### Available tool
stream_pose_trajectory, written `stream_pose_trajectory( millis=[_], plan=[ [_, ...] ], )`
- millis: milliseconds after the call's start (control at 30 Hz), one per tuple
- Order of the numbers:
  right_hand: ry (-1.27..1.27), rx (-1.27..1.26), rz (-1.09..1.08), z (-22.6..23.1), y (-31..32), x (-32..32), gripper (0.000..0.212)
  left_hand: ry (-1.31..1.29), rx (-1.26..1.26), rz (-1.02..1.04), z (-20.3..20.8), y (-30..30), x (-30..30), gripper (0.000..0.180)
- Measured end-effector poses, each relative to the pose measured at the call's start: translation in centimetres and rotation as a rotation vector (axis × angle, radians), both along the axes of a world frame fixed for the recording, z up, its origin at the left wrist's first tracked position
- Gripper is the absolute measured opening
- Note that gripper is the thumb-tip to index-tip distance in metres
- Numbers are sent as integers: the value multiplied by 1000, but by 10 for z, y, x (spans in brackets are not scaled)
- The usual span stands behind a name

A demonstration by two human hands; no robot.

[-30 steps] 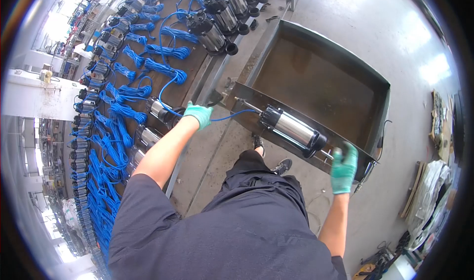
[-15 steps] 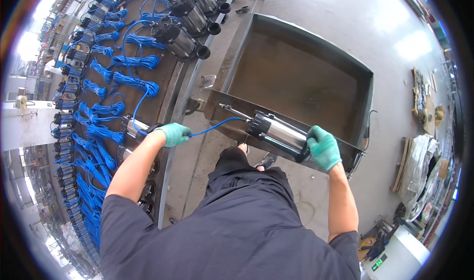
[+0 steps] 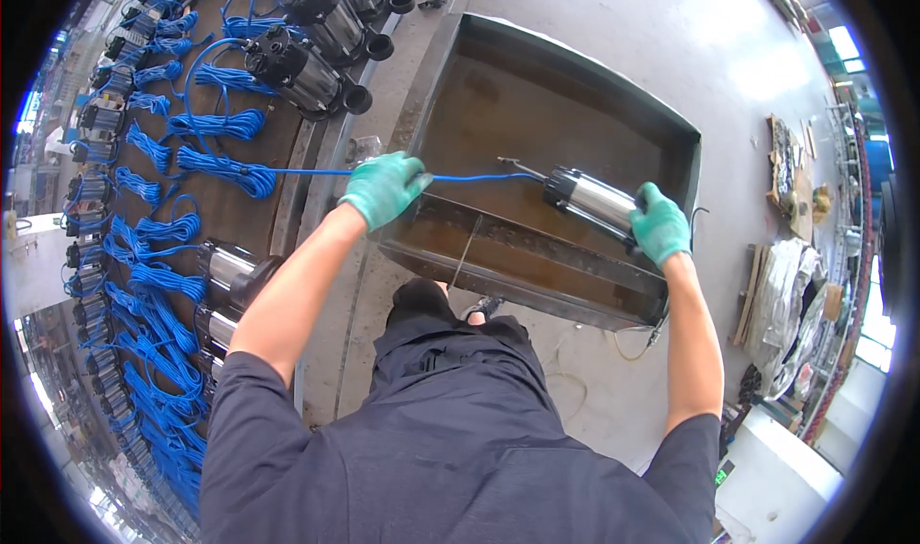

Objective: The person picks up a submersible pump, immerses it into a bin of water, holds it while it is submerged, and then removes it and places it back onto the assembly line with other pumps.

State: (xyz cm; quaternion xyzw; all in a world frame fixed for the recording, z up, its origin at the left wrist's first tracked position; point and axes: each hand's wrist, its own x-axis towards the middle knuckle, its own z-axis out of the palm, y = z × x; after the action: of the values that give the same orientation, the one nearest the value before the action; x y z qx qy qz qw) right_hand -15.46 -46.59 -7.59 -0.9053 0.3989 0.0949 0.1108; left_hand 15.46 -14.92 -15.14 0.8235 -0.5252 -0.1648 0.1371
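Note:
A steel submersible pump [image 3: 594, 201] with a black end hangs tilted over the rusty metal tank [image 3: 561, 242], above its dividing plate. My right hand [image 3: 661, 224], in a green glove, is closed around the pump's right end. From the pump's left end a blue cable [image 3: 479, 177] runs through my left hand [image 3: 385, 189] and on to a coil on the bench. My left hand is gloved in green too, its fingers closed on the cable over the tank's left edge. A thin metal fitting [image 3: 522, 165] sticks out of the pump's left end.
On the bench at left lie many coiled blue cables [image 3: 225, 168], with upright steel pumps [image 3: 305, 72] along its far edge and more pumps [image 3: 230, 271] nearer me. Brown water stands in the tank. Wrapped material [image 3: 781, 314] lies on the floor at right.
My right hand has carried the pump away from me, from the near edge to over the tank. My left hand has moved right and away from me, drawing the cable straighter.

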Motion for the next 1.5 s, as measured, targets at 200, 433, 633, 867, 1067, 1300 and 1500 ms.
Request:
stream_pose_trajectory(
  millis=[200, 433, 633, 867, 1067, 1300, 1500],
  plan=[
    [130, -7, 55, -74, -8, 35, 27, 43, -149, 22, -45, -48, -18, 26],
    [35, -16, 32, -140, -9, 53, 37, 70, 91, 433, -48, -63, -32, 48],
    [-41, 10, -29, -169, -8, 62, 40, 34, 231, 452, -51, -73, -32, 47],
    [-155, 49, 42, -156, -10, 35, 38, -9, 359, 435, -46, -76, -32, 43],
    [-403, -17, -91, -137, -27, -75, 24, -27, 363, 433, -44, -77, -35, 47],
    [-455, -21, -224, -147, -53, -154, 19, -72, 361, 443, -47, -79, -36, 46],
    [-254, -28, -467, -143, -49, -137, 32, -89, 394, 470, -44, -83, -37, 46]
  ],
)
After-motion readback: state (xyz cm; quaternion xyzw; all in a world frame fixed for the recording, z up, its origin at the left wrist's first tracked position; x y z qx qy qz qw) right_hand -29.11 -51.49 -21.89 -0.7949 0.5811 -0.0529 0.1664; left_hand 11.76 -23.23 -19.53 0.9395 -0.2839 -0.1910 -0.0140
